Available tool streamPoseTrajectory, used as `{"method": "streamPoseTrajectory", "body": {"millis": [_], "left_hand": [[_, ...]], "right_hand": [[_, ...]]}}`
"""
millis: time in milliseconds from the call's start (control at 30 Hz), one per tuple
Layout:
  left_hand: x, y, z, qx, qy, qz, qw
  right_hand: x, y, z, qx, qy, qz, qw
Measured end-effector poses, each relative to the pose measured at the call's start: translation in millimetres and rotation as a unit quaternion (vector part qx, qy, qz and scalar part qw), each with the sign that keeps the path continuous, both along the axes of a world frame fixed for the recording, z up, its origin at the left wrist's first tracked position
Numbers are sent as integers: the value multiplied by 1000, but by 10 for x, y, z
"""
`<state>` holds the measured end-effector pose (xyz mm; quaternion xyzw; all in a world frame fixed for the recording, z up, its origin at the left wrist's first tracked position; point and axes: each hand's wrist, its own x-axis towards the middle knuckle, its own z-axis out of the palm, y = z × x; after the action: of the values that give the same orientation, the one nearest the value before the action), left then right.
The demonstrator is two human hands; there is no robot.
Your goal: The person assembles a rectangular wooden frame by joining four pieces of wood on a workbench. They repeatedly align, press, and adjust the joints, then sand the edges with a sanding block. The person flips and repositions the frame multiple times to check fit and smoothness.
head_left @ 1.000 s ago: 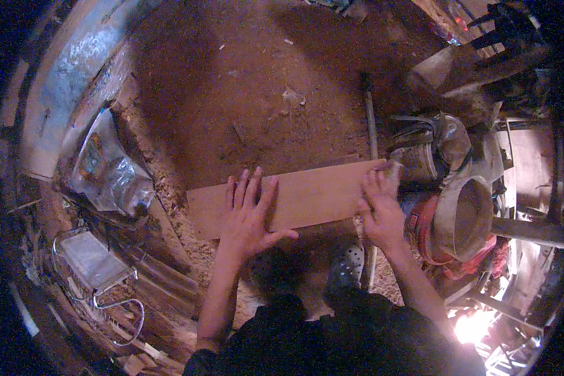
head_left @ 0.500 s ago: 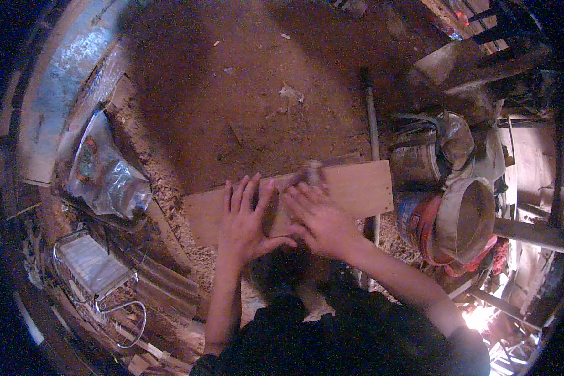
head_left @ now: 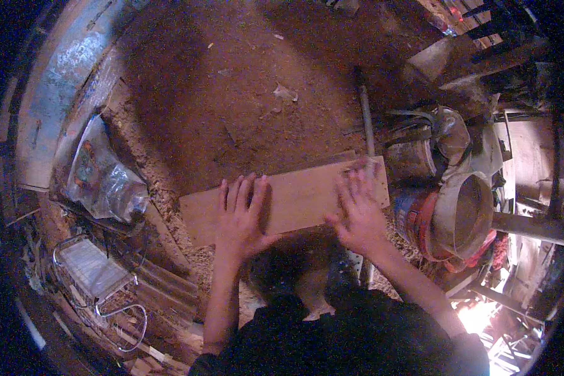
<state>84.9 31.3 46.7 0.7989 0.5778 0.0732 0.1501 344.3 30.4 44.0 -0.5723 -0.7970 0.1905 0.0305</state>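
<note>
The hands are well apart from each other, both on the board [head_left: 297, 197], which lies crosswise in front of the person, its right end farther out than its left. The left hand [head_left: 239, 216] rests on the left part, fingers spread, tips at the far edge, thumb out to the right. The right hand [head_left: 360, 216] is on the right part, its fingers toward the far edge; something blurred shows by their tips, and I cannot tell whether the hand grips it. A pipe [head_left: 366, 119] runs along the floor [head_left: 250, 119] and passes beneath the board. Right of the board stand a red and blue bucket [head_left: 420, 216] with a tan tub [head_left: 448, 216] against it, and a can [head_left: 412, 156]. To the left are a clear bag [head_left: 106, 178] and, nearer the person, a pale-topped metal frame [head_left: 93, 266]
</note>
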Motion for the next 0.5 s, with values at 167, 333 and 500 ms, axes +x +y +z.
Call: {"method": "streamPoseTrajectory", "body": {"millis": [167,333,500], "left_hand": [[17,2,64,-5,-31,9,999],[-333,-89,61,55,-76,97,991],[-825,-219,-266,16,-260,342,903]], "right_hand": [[-389,395,-39,16,64,110,992],[-395,454,19,-5,86,150,985],[-178,24,166,-62,63,146,985]]}}
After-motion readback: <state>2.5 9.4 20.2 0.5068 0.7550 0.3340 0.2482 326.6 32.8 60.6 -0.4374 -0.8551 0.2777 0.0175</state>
